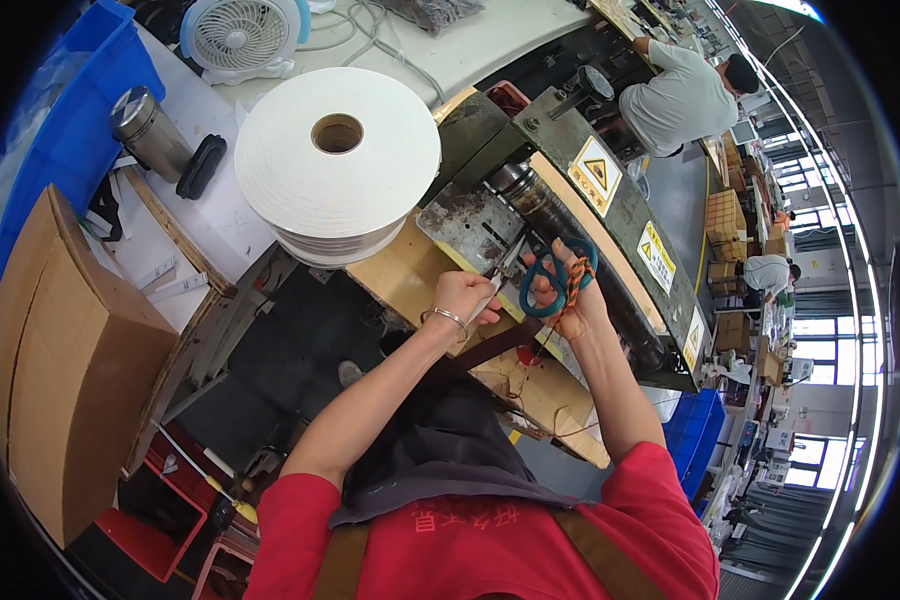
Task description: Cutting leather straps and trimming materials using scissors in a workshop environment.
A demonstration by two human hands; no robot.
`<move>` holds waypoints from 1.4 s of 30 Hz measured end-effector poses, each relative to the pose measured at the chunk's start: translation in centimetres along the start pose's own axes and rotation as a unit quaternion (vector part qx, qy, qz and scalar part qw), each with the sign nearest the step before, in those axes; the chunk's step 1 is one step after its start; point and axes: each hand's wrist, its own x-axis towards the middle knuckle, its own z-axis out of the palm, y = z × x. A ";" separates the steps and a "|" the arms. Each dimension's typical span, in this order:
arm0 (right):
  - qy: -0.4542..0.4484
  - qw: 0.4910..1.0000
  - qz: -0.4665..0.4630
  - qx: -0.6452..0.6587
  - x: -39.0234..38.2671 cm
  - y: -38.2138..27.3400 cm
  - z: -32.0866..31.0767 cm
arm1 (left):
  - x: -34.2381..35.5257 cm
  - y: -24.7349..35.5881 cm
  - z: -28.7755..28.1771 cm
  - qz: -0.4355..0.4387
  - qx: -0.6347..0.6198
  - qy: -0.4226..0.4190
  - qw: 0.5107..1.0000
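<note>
Head view: the person looks down at both hands, held up in front of a big green machine (pixel 610 215).
Right hand: the right hand (pixel 575 300) is closed around the teal handles of the scissors (pixel 545 275), with fingers through the loops.
Scissors: the blades point to the left and up, over the worn metal plate of the machine, right between the two hands.
Left hand: the left hand (pixel 463 297) is curled tight just beside the scissor blades. It looks like it pinches something small and pale, but I cannot tell what. A silver bracelet (pixel 448 317) sits on the wrist.
Big white roll (pixel 337 160): it lies flat to the left of the machine, well apart from the hands.
Table (pixel 450 45): a small white fan (pixel 242 35) and a metal bottle (pixel 150 130) stand on it.
Cardboard box (pixel 75 370): far left, low down.
Other people: one person in a grey shirt (pixel 680 95) bends over further up the machine.
</note>
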 end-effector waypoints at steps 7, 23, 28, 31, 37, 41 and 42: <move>0.007 1.000 -0.018 -0.007 0.0 0.2 0.4 | 0.2 0.0 0.0 0.003 0.001 -0.004 1.000; 0.020 1.000 -0.008 -0.001 -0.2 0.0 0.7 | 0.4 -0.1 0.2 0.030 0.013 0.014 0.999; -0.015 0.999 0.005 0.047 0.2 -0.4 0.0 | 0.4 -0.1 0.2 0.028 0.012 0.012 0.999; -0.015 0.999 0.012 0.045 0.1 -0.5 0.1 | 0.4 -0.1 0.2 0.028 0.014 0.012 0.999; 0.003 1.000 -0.001 0.004 -1.0 0.6 0.1 | -0.3 -0.4 -0.3 0.030 0.068 -0.002 0.997; -0.047 0.994 -0.002 -0.096 -4.8 3.1 -0.1 | -1.0 -1.6 -2.2 0.035 0.096 -0.044 0.994; -0.046 0.994 -0.001 -0.094 -6.1 3.7 -0.2 | -1.4 -1.8 -2.9 0.033 0.097 -0.044 0.994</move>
